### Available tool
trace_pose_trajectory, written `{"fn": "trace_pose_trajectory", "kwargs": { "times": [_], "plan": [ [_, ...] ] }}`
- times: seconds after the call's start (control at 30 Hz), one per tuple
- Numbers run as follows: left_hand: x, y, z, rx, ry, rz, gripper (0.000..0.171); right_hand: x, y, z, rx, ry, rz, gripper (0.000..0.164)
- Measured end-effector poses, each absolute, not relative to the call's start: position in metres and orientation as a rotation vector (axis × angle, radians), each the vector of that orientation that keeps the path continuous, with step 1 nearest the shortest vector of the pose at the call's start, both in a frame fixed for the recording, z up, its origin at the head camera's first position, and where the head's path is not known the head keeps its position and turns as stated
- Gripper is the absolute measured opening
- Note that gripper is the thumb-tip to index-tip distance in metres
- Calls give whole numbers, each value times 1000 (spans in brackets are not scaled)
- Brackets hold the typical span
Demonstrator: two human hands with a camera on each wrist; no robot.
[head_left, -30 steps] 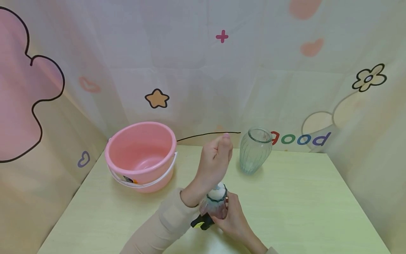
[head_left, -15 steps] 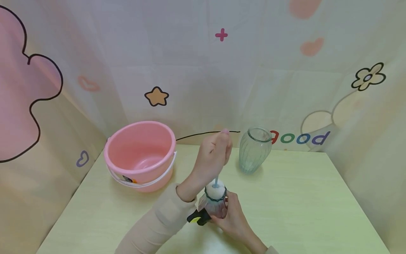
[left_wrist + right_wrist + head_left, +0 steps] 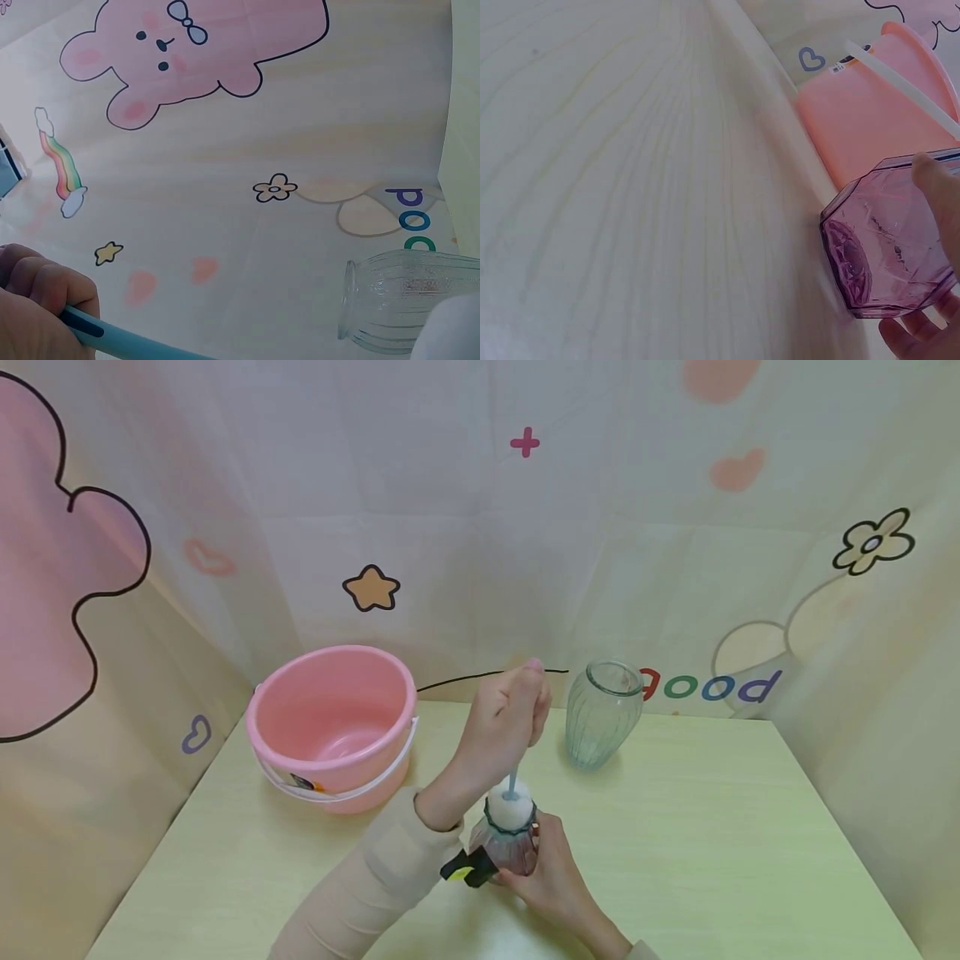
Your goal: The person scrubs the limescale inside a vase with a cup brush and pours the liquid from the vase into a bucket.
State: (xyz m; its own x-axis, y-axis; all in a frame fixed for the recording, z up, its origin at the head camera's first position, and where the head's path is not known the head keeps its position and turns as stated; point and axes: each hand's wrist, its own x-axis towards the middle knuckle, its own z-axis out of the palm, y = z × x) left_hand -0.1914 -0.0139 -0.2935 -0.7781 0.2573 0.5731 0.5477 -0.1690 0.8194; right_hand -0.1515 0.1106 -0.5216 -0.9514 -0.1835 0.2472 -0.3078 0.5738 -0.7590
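Note:
In the head view, my left hand [image 3: 498, 722] is raised and grips the light-blue handle [image 3: 142, 345] of a sponge bottle brush. The brush's rounded white sponge head [image 3: 511, 812] sits in the mouth of a faceted glass vase [image 3: 501, 850]. This vase has a wavy teal rim and a purple lower body [image 3: 900, 232]. My right hand [image 3: 557, 881] holds the vase from the right, with the thumb across one side and fingers on the other. The lower part of the sponge, inside the vase, is hard to make out.
A pink bucket [image 3: 407, 777] with a white handle stands at the back left of the pale green table [image 3: 712, 843]. Behind my hands, to the right, is a tall clear ribbed glass vase [image 3: 600, 727]. A printed curtain [image 3: 450, 543] hangs behind the table.
My left hand has risen slightly, and more of the blue handle shows below it. My right hand keeps its hold on the purple vase, nearly still.

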Motion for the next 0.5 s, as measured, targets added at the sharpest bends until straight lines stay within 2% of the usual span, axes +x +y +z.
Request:
{"fn": "trace_pose_trajectory", "kwargs": {
  "times": [0.5],
  "plan": [
    [-194,-13,-288,-966,-1854,-2033,46,-152,109,-522,403,-2644,1358,88]
  ]
}}
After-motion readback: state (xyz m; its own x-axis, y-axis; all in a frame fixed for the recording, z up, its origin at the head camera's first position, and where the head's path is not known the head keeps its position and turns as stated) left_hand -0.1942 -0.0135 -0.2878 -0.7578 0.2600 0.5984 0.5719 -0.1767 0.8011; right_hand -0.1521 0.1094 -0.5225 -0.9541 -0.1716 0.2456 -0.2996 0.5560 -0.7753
